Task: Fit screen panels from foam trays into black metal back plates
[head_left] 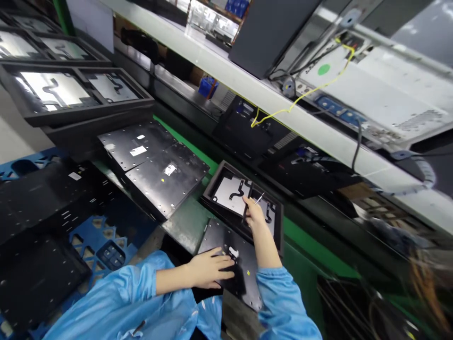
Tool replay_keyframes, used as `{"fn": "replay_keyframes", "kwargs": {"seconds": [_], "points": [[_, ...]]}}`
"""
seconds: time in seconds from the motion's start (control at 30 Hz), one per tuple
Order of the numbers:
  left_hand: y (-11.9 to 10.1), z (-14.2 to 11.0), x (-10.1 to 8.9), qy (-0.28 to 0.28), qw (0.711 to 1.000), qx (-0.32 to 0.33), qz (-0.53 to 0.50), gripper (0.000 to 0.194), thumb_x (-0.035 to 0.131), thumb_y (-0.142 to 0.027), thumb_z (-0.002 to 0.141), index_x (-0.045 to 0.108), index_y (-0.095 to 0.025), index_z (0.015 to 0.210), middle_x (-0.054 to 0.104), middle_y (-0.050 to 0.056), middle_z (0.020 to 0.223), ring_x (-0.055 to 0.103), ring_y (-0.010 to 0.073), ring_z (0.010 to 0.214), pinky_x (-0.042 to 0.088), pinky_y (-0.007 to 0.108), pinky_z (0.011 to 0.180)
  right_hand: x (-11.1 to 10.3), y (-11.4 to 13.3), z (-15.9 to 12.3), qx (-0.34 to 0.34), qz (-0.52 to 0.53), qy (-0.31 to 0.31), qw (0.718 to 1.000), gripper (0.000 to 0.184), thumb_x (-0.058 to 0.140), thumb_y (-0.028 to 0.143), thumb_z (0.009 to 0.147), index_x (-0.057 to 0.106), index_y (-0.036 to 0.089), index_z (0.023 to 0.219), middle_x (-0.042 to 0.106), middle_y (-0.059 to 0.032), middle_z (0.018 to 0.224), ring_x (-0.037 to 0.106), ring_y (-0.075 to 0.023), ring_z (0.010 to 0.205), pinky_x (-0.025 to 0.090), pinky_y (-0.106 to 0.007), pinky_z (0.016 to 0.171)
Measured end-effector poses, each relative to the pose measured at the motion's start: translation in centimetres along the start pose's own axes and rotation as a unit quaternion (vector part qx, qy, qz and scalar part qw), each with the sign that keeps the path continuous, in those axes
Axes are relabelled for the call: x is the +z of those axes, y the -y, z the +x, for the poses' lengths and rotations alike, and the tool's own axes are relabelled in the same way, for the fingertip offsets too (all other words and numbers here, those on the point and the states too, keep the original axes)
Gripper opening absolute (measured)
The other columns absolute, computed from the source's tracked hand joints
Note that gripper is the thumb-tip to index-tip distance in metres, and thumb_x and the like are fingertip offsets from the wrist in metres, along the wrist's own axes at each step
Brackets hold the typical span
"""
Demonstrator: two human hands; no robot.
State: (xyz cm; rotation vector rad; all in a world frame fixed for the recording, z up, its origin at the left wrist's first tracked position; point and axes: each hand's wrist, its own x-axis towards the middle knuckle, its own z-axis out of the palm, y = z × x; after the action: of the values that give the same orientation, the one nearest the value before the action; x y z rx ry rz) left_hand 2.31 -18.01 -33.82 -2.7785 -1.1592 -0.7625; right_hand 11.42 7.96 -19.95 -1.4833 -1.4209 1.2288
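Panel [246, 267] lies on the bench's near edge, right under the L hand [212, 269]: open, fingers spread flat across it, pressing or resting but not gripping. R hand [255, 218] is curled over the tray [213, 181] just beyond, fingertips near a pad [225, 192]; seems to pinch a thin metal tool [260, 197], tip poking out past the fingers. Exact grip too small to tell; can't tell if it touches the pad.

Handling, prob.: panel stiff, fairly light, smooth enough to skid, so best held by 2 opp. edges, clear of the middle. Pad looks thin & rigid, but its black flex cable [237, 192] is likely the fragile bit; take the pad by its edges, don't tug the cable.

Farther out: more panels [157, 165] to the L on the bench [187, 221], trays [88, 111] w/ pads upper L, shelf [208, 59] w/ yellow wire [313, 91] above.
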Motion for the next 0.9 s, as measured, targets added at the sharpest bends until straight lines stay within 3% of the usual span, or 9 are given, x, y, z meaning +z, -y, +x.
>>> {"fn": "replay_keyframes", "kwargs": {"seconds": [0.1,0.2,0.3,0.37,0.47,0.57,0.67,0.77,0.9], "points": [[0.1,-0.1,-0.3,0.002,1.000,0.001,0.020,0.062,0.064,-0.056,0.107,0.059,-0.026,0.161,0.051,0.009,0.176,0.049,0.0235,0.163,0.036,0.049,0.140,2.1,1.0,1.8,-0.004,-0.046,-0.003,0.999,0.039,0.087,0.055,0.082,0.066,0.022,0.086,0.045,0.0103,0.055,0.037,-0.0116,0.049,0.036,-0.025,0.047],[0.5,-0.2,-0.6,0.012,1.000,0.001,0.000,0.056,0.060,-0.054,0.109,0.063,-0.027,0.158,0.055,0.010,0.173,0.050,0.0247,0.162,0.037,0.050,0.139,0.9,1.5,1.3,-0.027,-0.080,-0.028,0.996,0.034,0.084,0.050,0.084,0.075,0.018,0.093,0.062,0.0016,0.066,0.051,-0.0163,0.061,0.043,-0.028,0.057],[1.2,-1.1,-1.1,0.006,0.996,-0.043,-0.081,0.054,0.052,-0.055,0.111,0.064,-0.029,0.157,0.060,0.009,0.169,0.052,0.0286,0.161,0.031,0.062,0.141,-4.5,0.4,-1.6,-0.085,-0.126,-0.096,0.984,0.050,0.080,0.056,0.086,0.082,0.019,0.119,0.080,-0.0095,0.097,0.067,-0.0265,0.093,0.052,-0.036,0.083],[1.8,-2.3,-1.5,-0.018,0.983,-0.137,-0.124,0.060,0.057,-0.056,0.109,0.057,-0.031,0.164,0.052,0.011,0.175,0.046,0.0342,0.165,0.029,0.071,0.139,-9.4,-2.0,-4.3,-0.117,-0.195,-0.155,0.961,0.063,0.072,0.068,0.089,0.081,0.021,0.131,0.083,-0.0123,0.107,0.070,-0.0327,0.104,0.051,-0.043,0.096],[2.9,-4.5,-1.7,-0.055,0.939,-0.304,-0.153,0.089,0.067,-0.048,0.105,0.025,-0.029,0.181,0.026,0.016,0.187,0.029,0.0395,0.172,0.034,0.070,0.137,-15.9,-7.2,-7.6,-0.072,-0.246,-0.205,0.944,0.077,0.064,0.079,0.086,0.080,0.020,0.133,0.084,-0.0149,0.116,0.073,-0.0376,0.106,0.050,-0.049,0.101],[3.8,-5.8,-1.3,-0.026,0.920,-0.339,-0.195,0.107,0.069,-0.047,0.103,0.001,-0.028,0.183,0.013,0.014,0.189,0.017,0.0375,0.175,0.030,0.065,0.140,-19.6,-11.7,-9.1,0.012,-0.255,-0.222,0.941,0.098,0.061,0.085,0.076,0.074,0.013,0.140,0.083,-0.0175,0.117,0.074,-0.0382,0.099,0.051,-0.051,0.100],[3.8,-5.6,-0.5,0.002,0.907,-0.353,-0.231,0.113,0.071,-0.051,0.101,-0.002,-0.024,0.183,0.006,0.014,0.190,0.002,0.0392,0.175,0.019,0.068,0.142,-19.9,-14.6,-10.4,0.067,-0.221,-0.186,0.955,0.096,0.057,0.087,0.075,0.076,0.011,0.130,0.083,-0.0170,0.104,0.075,-0.0387,0.103,0.052,-0.049,0.100],[3.1,-4.6,0.8,-0.022,0.886,-0.386,-0.256,0.105,0.064,-0.049,0.105,0.001,-0.018,0.183,0.003,0.016,0.189,-0.005,0.0380,0.174,0.007,0.069,0.142,-17.5,-16.6,-13.0,0.058,-0.219,-0.131,0.965,0.077,0.052,0.088,0.084,0.078,0.020,0.108,0.083,-0.0142,0.098,0.076,-0.0376,0.104,0.053,-0.046,0.098],[2.3,-3.3,2.2,-0.080,0.862,-0.420,-0.273,0.091,0.057,-0.048,0.108,0.012,-0.022,0.183,0.014,0.014,0.189,0.000,0.0350,0.175,0.003,0.065,0.143,-14.1,-18.8,-17.6,0.047,-0.211,-0.200,0.956,0.066,0.044,0.081,0.098,0.074,0.025,0.115,0.081,-0.0155,0.124,0.075,-0.0367,0.119,0.053,-0.044,0.100]]}}
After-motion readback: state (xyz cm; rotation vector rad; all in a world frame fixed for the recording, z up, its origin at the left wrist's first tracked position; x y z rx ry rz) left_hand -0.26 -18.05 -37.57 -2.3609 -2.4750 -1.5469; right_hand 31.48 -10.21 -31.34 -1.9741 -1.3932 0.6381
